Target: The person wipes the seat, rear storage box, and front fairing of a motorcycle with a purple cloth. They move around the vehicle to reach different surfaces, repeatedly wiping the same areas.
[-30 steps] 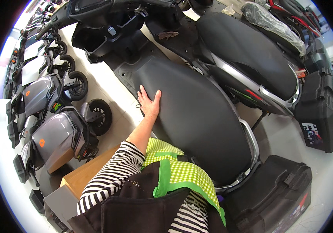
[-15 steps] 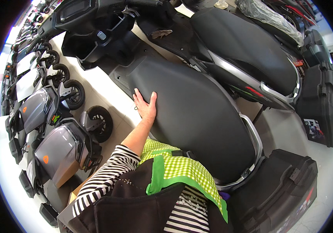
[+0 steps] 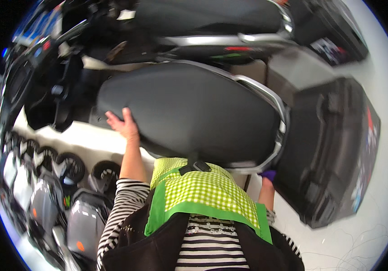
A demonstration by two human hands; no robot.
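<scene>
Black scooter seat stretches lengthwise across the middle of the view, directly in front of the person, its narrower front toward the left and its broad rear toward the right. The left grip is at the near side of this seat, close to the front end; the thumb overlies the black covering and the fingers lie about the edge. Thumb and fingers stand apart, spread wide and clamped on nothing, and the palm appears laid against the seat's flank.

The right grip is low beside the rear of the seat, near the end of the silver grab rail that curves around the back. A purple item shows at this hand; whether it is cloth or glove, and whether the fingers are together or apart, I cannot tell.

Just behind the seat sits a large black top case. The person's green checked apron comes right up to the seat's near side. Beyond, a second black seat lies roughly parallel, with another black case at its rear. Grey scooters stand in a row at lower left, on a pale floor.
</scene>
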